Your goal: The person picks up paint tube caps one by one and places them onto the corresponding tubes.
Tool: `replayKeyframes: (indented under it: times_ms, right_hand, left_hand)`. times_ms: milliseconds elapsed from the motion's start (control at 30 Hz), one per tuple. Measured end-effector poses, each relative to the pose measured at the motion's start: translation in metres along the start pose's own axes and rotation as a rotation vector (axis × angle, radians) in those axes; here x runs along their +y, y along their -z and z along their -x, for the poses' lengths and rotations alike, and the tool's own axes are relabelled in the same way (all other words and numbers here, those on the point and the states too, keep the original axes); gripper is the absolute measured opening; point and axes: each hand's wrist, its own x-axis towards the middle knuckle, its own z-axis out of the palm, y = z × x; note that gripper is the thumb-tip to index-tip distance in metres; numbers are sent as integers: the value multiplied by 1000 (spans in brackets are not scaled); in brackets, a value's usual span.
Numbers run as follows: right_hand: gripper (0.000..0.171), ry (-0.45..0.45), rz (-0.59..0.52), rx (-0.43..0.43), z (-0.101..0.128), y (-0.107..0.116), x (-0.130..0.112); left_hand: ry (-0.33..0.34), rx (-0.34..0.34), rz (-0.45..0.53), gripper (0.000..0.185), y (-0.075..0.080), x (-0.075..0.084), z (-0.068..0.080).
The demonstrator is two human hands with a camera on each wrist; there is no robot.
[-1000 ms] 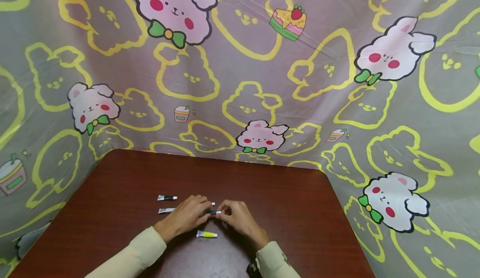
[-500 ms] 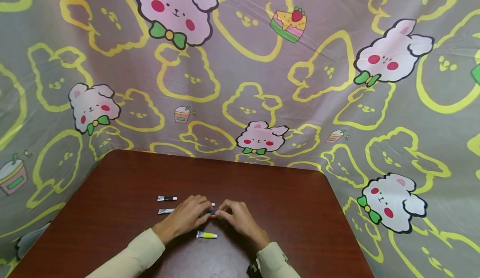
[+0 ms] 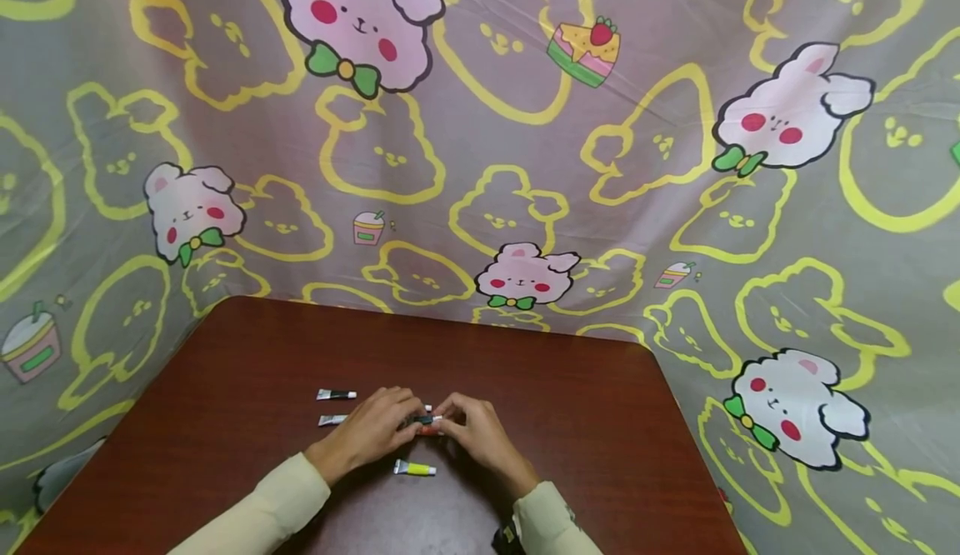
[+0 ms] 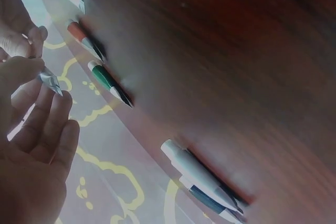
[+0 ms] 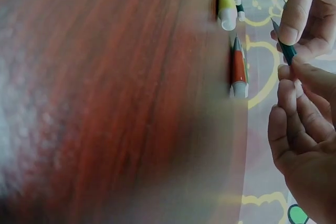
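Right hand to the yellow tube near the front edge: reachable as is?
Probably yes. The yellow tube lies alone on the table, just beside the right hand, nothing between. But that hand and the left hand both pinch a green tube, so it isn't free.

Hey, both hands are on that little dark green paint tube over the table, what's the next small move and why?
Probably twist the cap: the left hand pinches the small dark green paint tube by its tail and the right hand grips its other end.

Glossy wood table point(image 3: 247, 388), metal tubes point(image 3: 336, 394) — printed cloth backdrop point(image 3: 480, 138)
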Motion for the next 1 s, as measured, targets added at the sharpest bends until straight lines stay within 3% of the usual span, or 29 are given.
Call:
replayKeyframes:
  times_ms: [233,467,667,1000]
  right_hand:
    - [24,29,68,28,1,-2,0]
    - [11,43,37,52,2,-3,-2]
    - [6,5,6,8,3,0,-5]
    - [18,10,27,-16,4,1,-5]
  left_hand:
    - [-5,10,3,15,2,2,0]
    - [-9,19,-12,17,2,4,0]
    - [-25,36,-25,16,2,3,1]
    - [-20,52,-9,16,4,3,2]
